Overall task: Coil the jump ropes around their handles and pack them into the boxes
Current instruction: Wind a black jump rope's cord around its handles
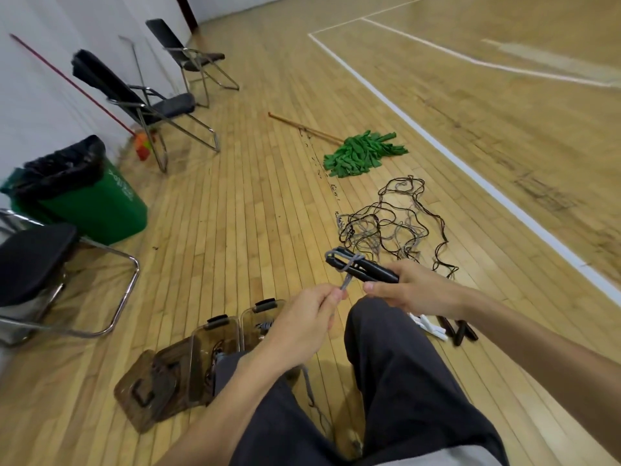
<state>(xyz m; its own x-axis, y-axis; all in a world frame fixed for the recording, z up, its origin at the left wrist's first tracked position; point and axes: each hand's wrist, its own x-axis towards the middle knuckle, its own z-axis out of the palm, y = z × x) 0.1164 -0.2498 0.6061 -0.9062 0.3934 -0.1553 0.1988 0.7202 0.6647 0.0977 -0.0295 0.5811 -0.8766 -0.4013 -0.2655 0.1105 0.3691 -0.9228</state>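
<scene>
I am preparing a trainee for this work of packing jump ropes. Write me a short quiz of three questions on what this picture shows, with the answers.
1. True or false: the right hand grips the pair of black handles.
2. What does the left hand pinch? A) the grey rope B) a box lid C) a white handle
3. Fill the gap: beyond the tangle of ropes, a green ____ with a wooden stick lies on the floor.
Key: 1 true; 2 A; 3 mop.
</scene>
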